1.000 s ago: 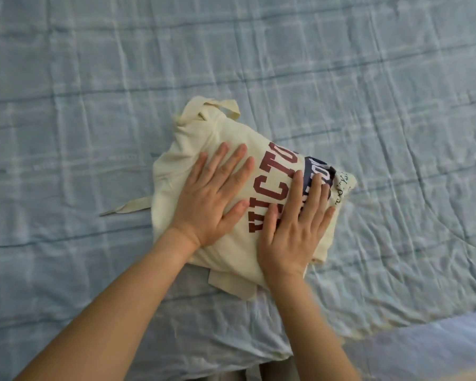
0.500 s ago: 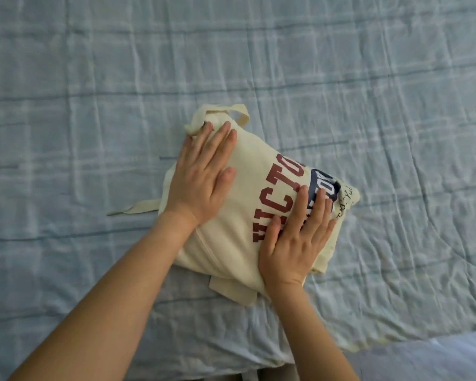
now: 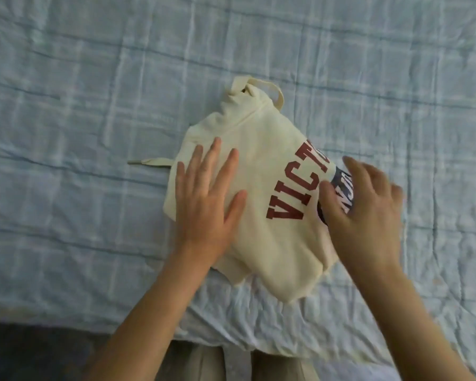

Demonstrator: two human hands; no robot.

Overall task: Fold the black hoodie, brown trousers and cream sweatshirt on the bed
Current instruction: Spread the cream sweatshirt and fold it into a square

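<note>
Flat, with fingers spread and straight, the left hand [image 3: 206,199] presses the left part of the folded cream sweatshirt [image 3: 267,215]. The blurred right hand [image 3: 366,213] bends loosely over its right edge; I cannot tell whether it holds any cloth. The sweatshirt lies near the near edge of the blue-checked bed [image 3: 94,105], with a drawstring [image 3: 149,161] poking out leftward.

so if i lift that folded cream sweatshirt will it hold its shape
Probably not: the cream sweatshirt is soft, creased fabric, so unsupported edges would likely sag open. The loose drawstring would probably dangle. It seems unlikely to slide on the wrinkled bed.
</note>
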